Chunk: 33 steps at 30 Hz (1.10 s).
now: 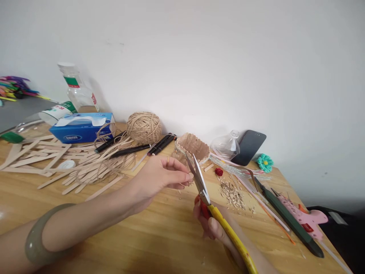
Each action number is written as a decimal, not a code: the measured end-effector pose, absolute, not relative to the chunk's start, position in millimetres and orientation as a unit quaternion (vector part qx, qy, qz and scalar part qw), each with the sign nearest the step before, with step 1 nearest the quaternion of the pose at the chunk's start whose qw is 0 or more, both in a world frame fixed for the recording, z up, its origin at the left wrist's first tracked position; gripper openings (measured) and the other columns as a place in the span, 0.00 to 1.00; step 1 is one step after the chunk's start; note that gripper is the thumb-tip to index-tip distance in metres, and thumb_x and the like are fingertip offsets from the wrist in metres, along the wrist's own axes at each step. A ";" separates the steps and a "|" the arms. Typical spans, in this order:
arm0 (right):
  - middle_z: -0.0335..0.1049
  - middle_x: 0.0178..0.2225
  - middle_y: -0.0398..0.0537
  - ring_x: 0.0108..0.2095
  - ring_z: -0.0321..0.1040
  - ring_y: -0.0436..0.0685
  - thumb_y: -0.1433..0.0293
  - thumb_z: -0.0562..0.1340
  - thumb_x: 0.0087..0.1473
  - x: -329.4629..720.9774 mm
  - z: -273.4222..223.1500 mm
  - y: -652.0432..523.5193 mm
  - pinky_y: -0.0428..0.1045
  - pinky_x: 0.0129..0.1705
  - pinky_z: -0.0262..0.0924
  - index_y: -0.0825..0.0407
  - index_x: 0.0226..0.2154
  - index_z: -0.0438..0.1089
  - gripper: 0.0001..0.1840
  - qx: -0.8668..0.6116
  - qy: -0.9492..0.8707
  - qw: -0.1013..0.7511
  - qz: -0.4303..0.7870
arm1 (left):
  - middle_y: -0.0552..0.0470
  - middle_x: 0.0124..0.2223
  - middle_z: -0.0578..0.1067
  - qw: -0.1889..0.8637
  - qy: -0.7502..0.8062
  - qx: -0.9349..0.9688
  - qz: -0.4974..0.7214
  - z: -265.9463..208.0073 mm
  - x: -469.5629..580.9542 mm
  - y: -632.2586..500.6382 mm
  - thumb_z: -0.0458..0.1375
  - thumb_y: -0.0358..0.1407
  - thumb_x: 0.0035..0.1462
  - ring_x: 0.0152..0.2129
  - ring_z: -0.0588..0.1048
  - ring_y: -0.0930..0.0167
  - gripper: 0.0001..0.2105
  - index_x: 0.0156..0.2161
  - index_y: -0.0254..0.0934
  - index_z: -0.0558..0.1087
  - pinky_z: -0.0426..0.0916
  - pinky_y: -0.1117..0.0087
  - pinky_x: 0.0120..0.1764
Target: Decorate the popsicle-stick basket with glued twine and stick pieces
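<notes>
Scissors (199, 180), blades parted and pointing up, stand above the middle of our table (159, 232), their yellow and red handles gripped in our right hand (212, 226). Our left hand (161, 177), a green bangle (38, 238) on its wrist, pinches its fingertips together just beside the blades; whatever it grasps is too small to make out. Just right of the blades lies a heap of wood chips (232, 194); behind them stands a little stick basket (192, 146). Further left, loose sticks (71, 163) sprawl before a twine ball (144, 127) and a tissue box (82, 127). At far right lie a pink glue gun (306, 219), a phone (251, 146) and a teal flower (265, 162).
</notes>
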State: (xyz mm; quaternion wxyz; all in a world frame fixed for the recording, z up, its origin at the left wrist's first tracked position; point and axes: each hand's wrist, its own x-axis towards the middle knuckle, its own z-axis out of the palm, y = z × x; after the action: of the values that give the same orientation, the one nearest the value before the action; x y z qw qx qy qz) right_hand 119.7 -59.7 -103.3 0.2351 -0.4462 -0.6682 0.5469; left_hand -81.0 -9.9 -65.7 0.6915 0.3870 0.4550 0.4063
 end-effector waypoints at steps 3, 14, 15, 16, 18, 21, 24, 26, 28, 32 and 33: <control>0.59 0.29 0.45 0.30 0.56 0.55 0.42 0.51 0.51 117.0 -99.8 -59.4 0.50 0.32 0.55 0.50 0.31 0.62 0.28 -0.447 -0.666 0.231 0.550 | 0.55 0.24 0.76 0.705 0.441 0.369 0.414 -66.6 -80.8 -11.0 0.68 0.32 0.39 0.24 0.73 0.75 0.07 0.23 0.34 0.73 0.68 0.72 0.33; 0.56 0.25 0.43 0.27 0.54 0.54 0.38 0.49 0.48 109.9 -90.9 -60.1 0.49 0.28 0.53 0.51 0.32 0.63 0.33 -0.456 -0.675 0.235 0.530 | 0.57 0.24 0.74 0.721 0.432 0.344 0.419 -66.2 -77.3 -15.0 0.69 0.32 0.38 0.23 0.71 0.78 0.09 0.23 0.33 0.73 0.66 0.75 0.30; 0.57 0.25 0.43 0.27 0.55 0.54 0.38 0.49 0.48 110.6 -91.9 -59.8 0.49 0.28 0.54 0.51 0.32 0.64 0.34 -0.456 -0.678 0.236 0.526 | 0.57 0.24 0.74 0.721 0.432 0.341 0.420 -66.5 -76.6 -15.1 0.69 0.32 0.38 0.23 0.71 0.78 0.08 0.23 0.33 0.73 0.66 0.75 0.31; 0.57 0.24 0.43 0.27 0.56 0.54 0.38 0.49 0.48 111.4 -93.4 -59.1 0.49 0.28 0.54 0.51 0.32 0.64 0.34 -0.455 -0.683 0.237 0.520 | 0.57 0.24 0.74 0.722 0.431 0.340 0.421 -66.7 -76.1 -15.2 0.69 0.32 0.38 0.23 0.71 0.78 0.08 0.23 0.33 0.73 0.66 0.75 0.31; 0.58 0.24 0.43 0.26 0.56 0.54 0.38 0.49 0.48 113.0 -96.9 -57.5 0.49 0.28 0.55 0.52 0.33 0.65 0.34 -0.453 -0.691 0.238 0.512 | 0.56 0.25 0.74 0.722 0.427 0.340 0.426 -67.2 -75.5 -15.4 0.68 0.32 0.39 0.24 0.71 0.78 0.08 0.23 0.33 0.73 0.66 0.75 0.32; 0.59 0.23 0.43 0.25 0.56 0.53 0.38 0.50 0.48 113.8 -99.3 -57.1 0.48 0.27 0.56 0.52 0.33 0.66 0.34 -0.454 -0.693 0.236 0.507 | 0.56 0.26 0.75 0.720 0.420 0.342 0.433 -68.1 -75.3 -16.3 0.68 0.32 0.40 0.25 0.71 0.77 0.08 0.24 0.33 0.73 0.67 0.74 0.33; 0.61 0.24 0.44 0.27 0.58 0.54 0.39 0.50 0.50 112.3 -95.4 -60.7 0.49 0.29 0.58 0.52 0.33 0.66 0.33 -0.464 -0.689 0.243 0.500 | 0.56 0.27 0.75 0.724 0.418 0.333 0.436 -68.9 -75.0 -17.8 0.68 0.32 0.39 0.25 0.71 0.77 0.08 0.23 0.33 0.73 0.67 0.73 0.34; 0.61 0.26 0.45 0.28 0.59 0.55 0.41 0.51 0.51 110.7 -91.5 -63.5 0.48 0.31 0.59 0.52 0.33 0.66 0.31 -0.470 -0.688 0.251 0.492 | 0.55 0.27 0.75 0.727 0.415 0.328 0.438 -69.1 -74.4 -18.9 0.68 0.32 0.39 0.25 0.71 0.77 0.08 0.23 0.33 0.73 0.66 0.73 0.34; 0.61 0.25 0.45 0.29 0.58 0.55 0.41 0.51 0.51 109.2 -88.9 -65.0 0.48 0.31 0.58 0.52 0.31 0.66 0.30 -0.475 -0.686 0.258 0.486 | 0.55 0.26 0.75 0.728 0.410 0.329 0.440 -69.3 -73.6 -19.6 0.68 0.32 0.40 0.25 0.71 0.77 0.08 0.23 0.33 0.73 0.66 0.73 0.34; 0.58 0.24 0.44 0.26 0.55 0.53 0.40 0.50 0.50 108.0 -89.3 -64.0 0.48 0.28 0.55 0.51 0.26 0.64 0.31 -0.477 -0.682 0.260 0.490 | 0.55 0.25 0.74 0.725 0.408 0.335 0.443 -69.6 -72.6 -20.2 0.68 0.32 0.40 0.24 0.70 0.77 0.07 0.24 0.32 0.74 0.65 0.73 0.34; 0.57 0.23 0.44 0.26 0.54 0.53 0.40 0.50 0.50 108.2 -90.1 -63.5 0.48 0.28 0.55 0.51 0.26 0.63 0.31 -0.480 -0.683 0.260 0.486 | 0.55 0.25 0.74 0.724 0.409 0.335 0.444 -69.7 -72.6 -20.3 0.68 0.32 0.40 0.24 0.70 0.77 0.07 0.24 0.32 0.74 0.65 0.73 0.34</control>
State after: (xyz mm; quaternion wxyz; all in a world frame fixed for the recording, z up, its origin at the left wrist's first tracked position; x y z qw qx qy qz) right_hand 108.2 -63.5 -90.1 0.2595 -0.4795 -0.6829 0.4861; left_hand -72.6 -20.3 -69.7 0.7241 0.3346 0.4088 0.4435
